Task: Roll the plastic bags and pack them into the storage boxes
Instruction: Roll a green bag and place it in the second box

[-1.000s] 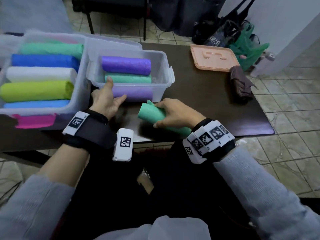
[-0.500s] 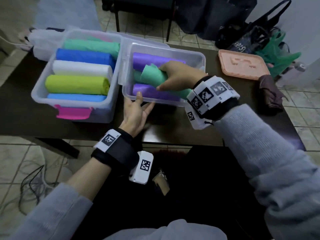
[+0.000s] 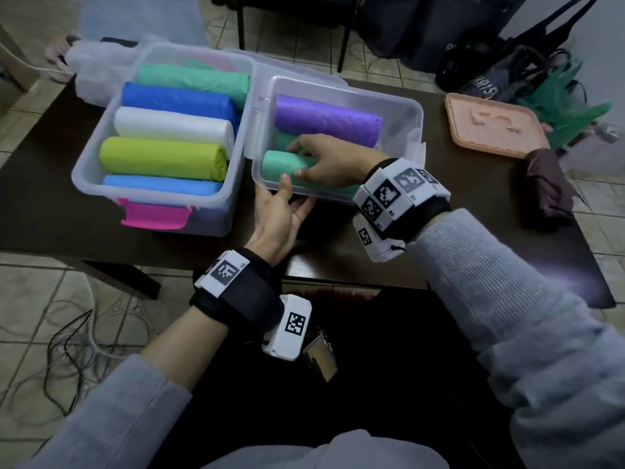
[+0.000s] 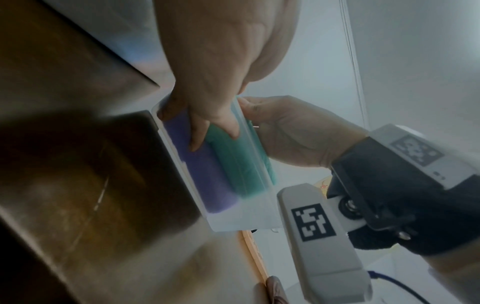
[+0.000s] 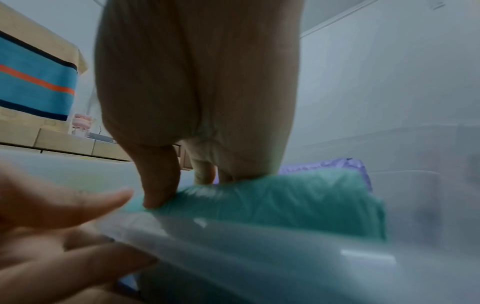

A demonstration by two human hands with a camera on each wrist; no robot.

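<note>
- Two clear storage boxes stand side by side on the dark tabletop [image 3: 40, 184]; places below are given from the right box [image 3: 411, 113].
- Left of it, touching, the left box [image 3: 81, 174] with a pink latch [image 3: 154, 214] holds green, blue, white, lime and light-blue rolls.
- At its near wall, the left hand [image 3: 275, 214] rests with fingers [image 3: 285, 184] straight and released, their tips on the rim.
- Inside it, against the near wall, lies the green roll [image 3: 279, 164], grasped by the right hand [image 3: 333, 160], thumb and fingers [image 5: 159, 181] curled round its left end.
- Behind that roll, at the far side of the box, lies a purple roll [image 3: 324, 118]; another purple one shows beneath in the left wrist view.
- Right of it, well apart, sit a peach lid [image 3: 490, 125] and a brown folded umbrella [image 3: 544, 187].
</note>
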